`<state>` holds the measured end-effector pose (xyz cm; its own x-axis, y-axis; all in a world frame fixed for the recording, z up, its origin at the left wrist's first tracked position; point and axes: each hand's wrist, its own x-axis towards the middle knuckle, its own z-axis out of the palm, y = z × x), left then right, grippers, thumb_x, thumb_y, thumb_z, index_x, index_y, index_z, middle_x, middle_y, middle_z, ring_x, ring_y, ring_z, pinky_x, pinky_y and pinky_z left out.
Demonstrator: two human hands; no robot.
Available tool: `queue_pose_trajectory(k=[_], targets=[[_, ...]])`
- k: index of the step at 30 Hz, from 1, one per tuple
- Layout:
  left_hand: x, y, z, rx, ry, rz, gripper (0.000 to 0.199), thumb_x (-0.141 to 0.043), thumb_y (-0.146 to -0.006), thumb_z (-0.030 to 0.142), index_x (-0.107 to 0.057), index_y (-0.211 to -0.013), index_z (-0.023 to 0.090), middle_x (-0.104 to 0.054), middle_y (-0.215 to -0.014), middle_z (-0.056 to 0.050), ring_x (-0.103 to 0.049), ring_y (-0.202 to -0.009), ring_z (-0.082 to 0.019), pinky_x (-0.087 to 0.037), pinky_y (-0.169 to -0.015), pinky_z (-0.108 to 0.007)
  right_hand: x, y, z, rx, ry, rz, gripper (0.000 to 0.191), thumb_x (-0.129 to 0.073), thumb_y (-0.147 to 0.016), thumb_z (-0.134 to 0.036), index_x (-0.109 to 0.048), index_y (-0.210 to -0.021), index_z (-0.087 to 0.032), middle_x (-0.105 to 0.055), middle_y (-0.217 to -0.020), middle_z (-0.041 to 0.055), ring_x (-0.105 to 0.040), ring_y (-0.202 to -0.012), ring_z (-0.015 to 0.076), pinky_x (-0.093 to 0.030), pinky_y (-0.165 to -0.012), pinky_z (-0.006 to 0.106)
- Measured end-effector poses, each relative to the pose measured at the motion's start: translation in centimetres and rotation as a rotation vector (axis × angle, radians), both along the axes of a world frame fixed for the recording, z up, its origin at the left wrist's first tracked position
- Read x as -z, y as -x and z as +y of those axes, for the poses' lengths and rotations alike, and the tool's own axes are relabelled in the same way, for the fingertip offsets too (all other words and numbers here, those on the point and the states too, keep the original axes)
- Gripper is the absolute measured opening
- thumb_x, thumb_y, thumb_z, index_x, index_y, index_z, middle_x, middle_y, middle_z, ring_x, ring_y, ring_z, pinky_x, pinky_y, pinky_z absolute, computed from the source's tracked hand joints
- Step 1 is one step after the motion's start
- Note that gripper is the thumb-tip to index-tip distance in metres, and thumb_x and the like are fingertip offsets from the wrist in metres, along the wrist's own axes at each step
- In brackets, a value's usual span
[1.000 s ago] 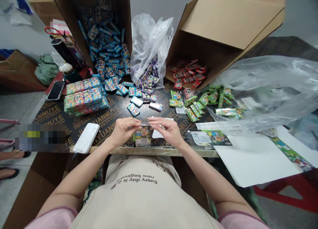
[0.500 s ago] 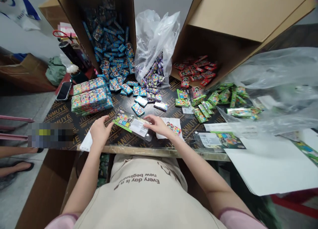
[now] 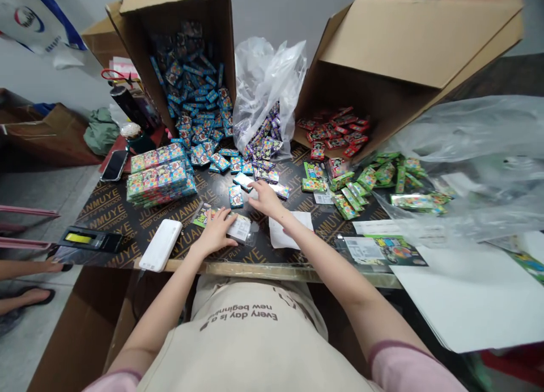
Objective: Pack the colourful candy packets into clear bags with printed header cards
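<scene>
My left hand (image 3: 216, 232) lies spread over a flat clear packet with a printed green-and-black card and a white label (image 3: 239, 229), near the front of the table. Its fingers are stretched out, pressing on the packet. My right hand (image 3: 266, 200) is beyond and to the right, thumb and fingers apart, fingertips at a small blue box showing its white side (image 3: 242, 181). Whether they touch it, I cannot tell. Closer to me sits another small blue patterned box (image 3: 236, 196). A purple box (image 3: 280, 190) lies behind my right hand.
A stack of wrapped boxes (image 3: 159, 177) and a white power bank (image 3: 161, 245) are on the left. Cardboard cartons hold blue boxes (image 3: 199, 103) and red boxes (image 3: 335, 131). Between them stands a plastic bag (image 3: 270, 69) of purple boxes. Green packs (image 3: 374, 177) lie right.
My right hand has left the packet's right end and moved forward to the blue boxes. My left hand has shifted from the packet's left edge onto its top. The view has tilted slightly.
</scene>
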<state>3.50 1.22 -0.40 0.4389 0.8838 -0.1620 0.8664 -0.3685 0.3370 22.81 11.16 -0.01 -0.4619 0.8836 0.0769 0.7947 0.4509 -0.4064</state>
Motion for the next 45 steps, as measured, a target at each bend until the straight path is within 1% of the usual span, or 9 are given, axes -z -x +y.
queue_pose_trajectory(k=[4, 9, 17, 20, 25, 28, 34, 40, 45], targets=[[0.0, -0.8, 0.3, 0.057, -0.026, -0.027, 0.078, -0.082, -0.062, 0.034, -0.048, -0.131, 0.024, -0.048, -0.138, -0.017, -0.038, -0.134, -0.037, -0.013, -0.111, -0.066, 0.5, 0.5, 0.8, -0.308, -0.081, -0.061, 0.056, -0.064, -0.077, -0.017, -0.050, -0.131, -0.016, -0.050, -0.137, 0.0162, -0.046, -0.125, 0.0318, -0.037, -0.100, 0.047], [0.3, -1.7, -0.5, 0.064, -0.039, 0.032, 0.088, -0.082, -0.058, 0.046, -0.046, -0.134, 0.021, -0.052, -0.126, -0.015, -0.046, -0.122, -0.036, -0.018, -0.112, -0.062, 1.7, 2.4, 1.4, -0.485, -0.113, -0.078, 0.041, -0.051, -0.088, -0.011, -0.053, -0.130, -0.013, -0.056, -0.131, 0.0180, -0.049, -0.125, 0.0262, -0.039, -0.102, 0.041], [0.3, -2.3, -1.1, 0.104, -0.025, -0.033, 0.095, -0.077, -0.063, 0.046, -0.034, -0.142, 0.015, -0.047, -0.135, -0.018, -0.042, -0.127, -0.035, -0.020, -0.113, -0.058, 1.8, -0.4, 3.8, -0.034, 0.066, 0.234, 0.034, -0.038, -0.094, -0.014, -0.063, -0.117, -0.014, -0.068, -0.112, 0.0119, -0.064, -0.105, 0.0219, -0.047, -0.092, 0.034], [0.3, -3.0, -1.0, 0.141, -0.009, -0.039, 0.093, -0.076, -0.063, 0.039, -0.033, -0.142, 0.015, -0.053, -0.129, -0.015, -0.048, -0.120, -0.032, -0.024, -0.112, -0.052, 2.3, -2.3, 3.0, -0.008, 0.083, 0.205, 0.030, -0.050, -0.090, -0.019, -0.064, -0.116, -0.010, -0.066, -0.110, 0.0165, -0.063, -0.104, 0.0251, -0.047, -0.092, 0.037], [-0.4, -2.4, -0.9, 0.010, -0.033, -0.094, 0.097, -0.078, -0.060, 0.038, -0.033, -0.142, 0.015, -0.052, -0.127, -0.014, -0.048, -0.118, -0.033, -0.035, -0.105, -0.046, 3.1, -4.2, -0.1, -0.084, 0.047, 0.170, 0.082, -0.075, -0.071, -0.042, -0.041, -0.141, -0.016, -0.050, -0.134, 0.0184, -0.046, -0.124, 0.0317, -0.036, -0.102, 0.047], [-0.9, -1.9, -0.8, -0.080, -0.046, -0.150, 0.099, -0.078, -0.059, 0.038, -0.031, -0.143, 0.016, -0.052, -0.126, -0.014, -0.047, -0.116, -0.033, -0.039, -0.100, -0.046, 3.3, -4.2, -1.1, -0.129, 0.028, 0.148, 0.087, -0.075, -0.067, -0.041, -0.039, -0.142, -0.017, -0.053, -0.131, 0.0172, -0.047, -0.122, 0.0336, -0.033, -0.102, 0.050], [-1.0, -1.6, -0.5, -0.208, -0.086, -0.212, 0.105, -0.077, -0.060, 0.032, -0.020, -0.147, 0.018, -0.051, -0.123, -0.014, -0.048, -0.114, -0.033, -0.040, -0.097, -0.045, 0.6, -5.1, -2.7, 0.008, -0.179, 0.417, 0.082, -0.070, -0.068, -0.036, -0.037, -0.141, -0.016, -0.052, -0.133, 0.0162, -0.050, -0.116, 0.0311, -0.038, -0.099, 0.044], [-0.8, -2.4, 0.0, -0.163, -0.139, -0.291, 0.121, -0.078, -0.058, 0.032, -0.003, -0.151, 0.017, -0.054, -0.121, -0.013, -0.051, -0.113, -0.031, -0.036, -0.102, -0.048, -2.8, -5.6, -6.9, -0.245, -0.070, 0.077, 0.077, -0.070, -0.069, -0.028, -0.041, -0.140, -0.017, -0.059, -0.120, 0.0160, -0.051, -0.107, 0.0331, -0.038, -0.091, 0.046], [-0.8, -3.6, -0.1, -0.049, -0.135, -0.310, 0.122, -0.077, -0.060, 0.032, 0.003, -0.151, 0.020, -0.056, -0.123, -0.010, -0.051, -0.119, -0.030, -0.023, -0.111, -0.054, -3.2, -6.2, -7.5, -0.343, 0.048, 0.087, 0.085, -0.072, -0.069, -0.029, -0.034, -0.144, -0.019, -0.058, -0.121, 0.0143, -0.052, -0.105, 0.0315, -0.037, -0.088, 0.044]])
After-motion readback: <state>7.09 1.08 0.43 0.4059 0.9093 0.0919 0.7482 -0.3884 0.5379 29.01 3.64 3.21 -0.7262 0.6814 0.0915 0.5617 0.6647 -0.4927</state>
